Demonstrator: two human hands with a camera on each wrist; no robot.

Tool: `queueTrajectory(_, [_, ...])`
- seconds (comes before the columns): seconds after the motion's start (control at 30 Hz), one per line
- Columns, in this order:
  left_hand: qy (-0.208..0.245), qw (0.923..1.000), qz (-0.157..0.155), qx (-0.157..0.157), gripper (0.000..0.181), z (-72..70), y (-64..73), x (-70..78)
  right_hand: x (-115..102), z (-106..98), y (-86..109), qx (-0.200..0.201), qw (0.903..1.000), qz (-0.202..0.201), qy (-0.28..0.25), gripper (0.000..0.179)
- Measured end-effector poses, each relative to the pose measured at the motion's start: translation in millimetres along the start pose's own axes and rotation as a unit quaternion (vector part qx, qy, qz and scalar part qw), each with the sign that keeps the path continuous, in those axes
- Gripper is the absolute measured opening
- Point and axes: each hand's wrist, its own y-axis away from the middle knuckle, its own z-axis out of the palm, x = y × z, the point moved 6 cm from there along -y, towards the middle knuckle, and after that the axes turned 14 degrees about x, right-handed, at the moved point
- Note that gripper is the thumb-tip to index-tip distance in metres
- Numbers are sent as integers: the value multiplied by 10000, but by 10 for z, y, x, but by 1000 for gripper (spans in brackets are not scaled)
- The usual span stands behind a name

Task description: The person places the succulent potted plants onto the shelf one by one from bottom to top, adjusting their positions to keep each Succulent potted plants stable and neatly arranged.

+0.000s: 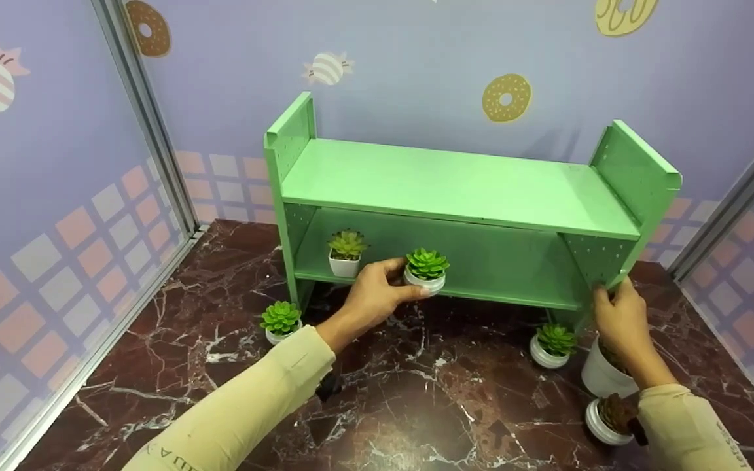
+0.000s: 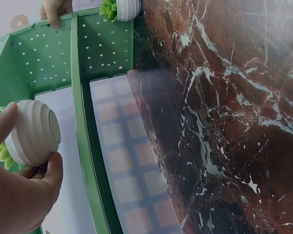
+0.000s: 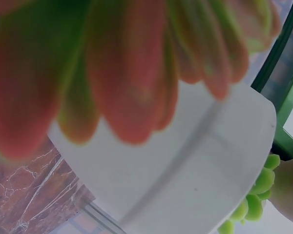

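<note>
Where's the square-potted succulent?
Head view: the square-potted succulent stands on the lower green shelf near its left end, just left of the round pot in the left hand.

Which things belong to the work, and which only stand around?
Work, likely:
left hand, pinching round white pot with green succulent
right hand, gripping green two-level shelf

Standing around, likely:
square white pot with succulent, on shelf
four more white-potted succulents, on brown table

The left grip (image 1: pixel 374 288) partly hides the small white pot (image 2: pixel 34 131).
</note>
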Motion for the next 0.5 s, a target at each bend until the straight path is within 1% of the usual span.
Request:
queueTrajectory(0.07, [126, 9999, 0, 7, 61, 17, -13, -1, 2, -4, 0, -14, 10000, 26, 22, 33])
queueTrajectory(0.17, [155, 9998, -32, 127, 60, 25, -32, -3, 9, -7, -1, 6, 10000, 52, 2, 33])
queueTrajectory(0.27, [69, 9997, -32, 215, 60, 43, -49, -3, 11, -5, 1, 10, 10000, 25, -23, 34])
queueTrajectory(0.37, [20, 9998, -19, 207, 61, 77, -57, 0, 17, 2, -2, -16, 10000, -7, -28, 34])
queueTrajectory(0.5, [202, 9997, -19, 149, 62, 127, -69, 5, 27, -4, -10, -34, 10000, -17, 18, 33])
